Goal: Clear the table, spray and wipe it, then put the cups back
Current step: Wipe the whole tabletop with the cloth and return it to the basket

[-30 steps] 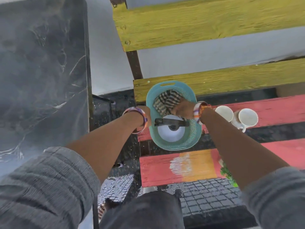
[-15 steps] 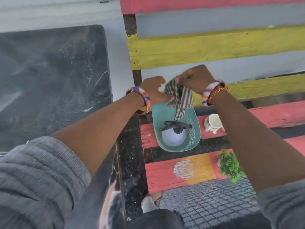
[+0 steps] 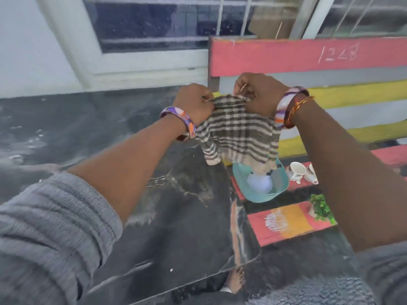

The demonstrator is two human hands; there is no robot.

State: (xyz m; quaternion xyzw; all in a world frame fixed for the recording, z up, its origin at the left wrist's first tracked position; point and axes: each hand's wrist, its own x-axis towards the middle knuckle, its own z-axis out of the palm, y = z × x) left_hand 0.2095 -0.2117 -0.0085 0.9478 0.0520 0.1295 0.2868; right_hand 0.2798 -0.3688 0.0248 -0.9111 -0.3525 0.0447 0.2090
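dark table (image 3: 171, 227) below me looks wet, though blur hinders. cloth (image 3: 235, 133), out of the basket (image 3: 279, 183) since a second ago, now stretched between my left hand (image 3: 193, 104) and right hand (image 3: 257, 95), both pinching its top edge. wiping next. cups (image 3: 297, 171) wait on the bench beyond.

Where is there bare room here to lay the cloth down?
The dark marble table shows bare surface left of the striped cloth. The bench is crowded: teal basket, cups, plant, with only the painted slat below the basket bare.
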